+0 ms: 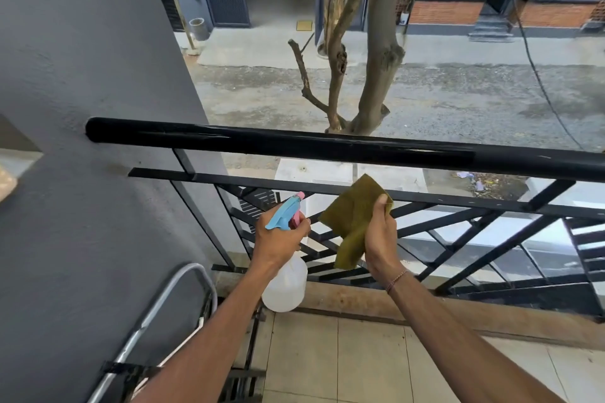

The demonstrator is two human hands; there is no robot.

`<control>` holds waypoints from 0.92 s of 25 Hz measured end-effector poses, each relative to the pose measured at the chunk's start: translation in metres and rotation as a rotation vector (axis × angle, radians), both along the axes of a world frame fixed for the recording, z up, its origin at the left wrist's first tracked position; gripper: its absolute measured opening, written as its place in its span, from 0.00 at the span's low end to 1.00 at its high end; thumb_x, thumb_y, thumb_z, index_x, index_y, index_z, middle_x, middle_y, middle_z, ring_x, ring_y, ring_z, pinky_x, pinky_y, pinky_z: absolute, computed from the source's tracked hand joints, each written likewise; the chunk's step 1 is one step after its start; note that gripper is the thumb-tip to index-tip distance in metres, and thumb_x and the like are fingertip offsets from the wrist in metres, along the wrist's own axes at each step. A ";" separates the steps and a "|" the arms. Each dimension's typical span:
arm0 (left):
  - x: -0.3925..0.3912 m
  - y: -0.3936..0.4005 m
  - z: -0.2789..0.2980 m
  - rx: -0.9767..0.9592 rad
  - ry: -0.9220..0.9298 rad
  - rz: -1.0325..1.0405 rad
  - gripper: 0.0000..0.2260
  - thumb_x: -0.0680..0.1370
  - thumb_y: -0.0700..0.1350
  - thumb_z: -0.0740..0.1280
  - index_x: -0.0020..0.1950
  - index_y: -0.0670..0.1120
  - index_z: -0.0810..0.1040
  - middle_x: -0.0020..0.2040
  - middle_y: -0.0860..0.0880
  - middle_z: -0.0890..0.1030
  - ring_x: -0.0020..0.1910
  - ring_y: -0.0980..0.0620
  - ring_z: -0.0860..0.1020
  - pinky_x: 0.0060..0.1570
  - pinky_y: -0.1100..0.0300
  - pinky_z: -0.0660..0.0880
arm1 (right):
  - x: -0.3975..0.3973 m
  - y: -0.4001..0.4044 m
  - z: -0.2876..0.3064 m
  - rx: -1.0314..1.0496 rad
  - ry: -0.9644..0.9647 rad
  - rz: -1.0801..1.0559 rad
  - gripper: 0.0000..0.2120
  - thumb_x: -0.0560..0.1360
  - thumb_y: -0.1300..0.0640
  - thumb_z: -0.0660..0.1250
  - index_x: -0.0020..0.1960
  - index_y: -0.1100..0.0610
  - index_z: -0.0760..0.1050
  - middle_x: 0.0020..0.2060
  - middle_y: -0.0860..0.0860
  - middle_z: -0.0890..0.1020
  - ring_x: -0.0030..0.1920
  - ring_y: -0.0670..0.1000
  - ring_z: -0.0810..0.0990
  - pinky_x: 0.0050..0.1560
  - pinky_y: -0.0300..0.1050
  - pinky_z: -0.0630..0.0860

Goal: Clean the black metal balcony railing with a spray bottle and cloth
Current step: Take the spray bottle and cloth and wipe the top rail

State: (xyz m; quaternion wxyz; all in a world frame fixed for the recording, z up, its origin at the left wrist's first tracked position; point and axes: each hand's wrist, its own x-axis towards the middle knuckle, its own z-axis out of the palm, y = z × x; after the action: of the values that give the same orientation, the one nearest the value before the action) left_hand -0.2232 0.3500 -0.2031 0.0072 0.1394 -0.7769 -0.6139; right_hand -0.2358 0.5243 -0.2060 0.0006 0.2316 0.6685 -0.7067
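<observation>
The black metal balcony railing [327, 144] runs across the view, with a thick round top rail and slanted bars below. My left hand [278, 239] grips the neck of a white spray bottle [286, 285] with a blue and pink trigger head, its nozzle toward the railing bars. My right hand [381, 239] holds an olive-green cloth [352, 219] pinched between thumb and fingers, hanging just in front of the second rail. Both hands are below the top rail, near its middle.
A grey plastered wall [98, 75] stands on the left where the railing ends. A metal tube frame [157, 314] leans at the lower left. Beige floor tiles [360, 357] lie underfoot. A tree trunk [379, 69] and the street lie beyond the railing.
</observation>
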 end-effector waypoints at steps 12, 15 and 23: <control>-0.009 -0.094 -0.038 0.051 0.026 0.476 0.10 0.75 0.41 0.76 0.44 0.53 0.77 0.45 0.37 0.82 0.37 0.47 0.79 0.41 0.47 0.83 | -0.007 -0.068 0.009 0.108 0.083 0.283 0.21 0.80 0.35 0.52 0.49 0.48 0.77 0.54 0.59 0.82 0.54 0.59 0.81 0.61 0.66 0.77; -0.013 -0.124 -0.047 0.067 0.031 0.579 0.10 0.75 0.40 0.76 0.41 0.51 0.76 0.39 0.41 0.81 0.34 0.47 0.78 0.38 0.48 0.83 | -0.014 -0.094 0.008 0.156 0.094 0.367 0.20 0.83 0.40 0.52 0.48 0.53 0.75 0.56 0.61 0.78 0.53 0.58 0.79 0.58 0.62 0.76; -0.037 -0.207 -0.086 0.038 0.100 0.785 0.08 0.74 0.42 0.78 0.48 0.43 0.82 0.40 0.42 0.82 0.36 0.45 0.80 0.41 0.48 0.85 | -0.045 -0.171 -0.037 0.134 0.147 0.687 0.20 0.80 0.38 0.53 0.50 0.49 0.77 0.45 0.42 0.84 0.50 0.42 0.82 0.49 0.43 0.78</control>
State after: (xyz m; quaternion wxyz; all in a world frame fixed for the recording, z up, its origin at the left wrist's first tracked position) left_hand -0.2603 0.1430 -0.2888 0.2766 0.3956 -0.6517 -0.5850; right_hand -0.2807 0.3534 -0.2428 0.1751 -0.0586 0.7506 -0.6345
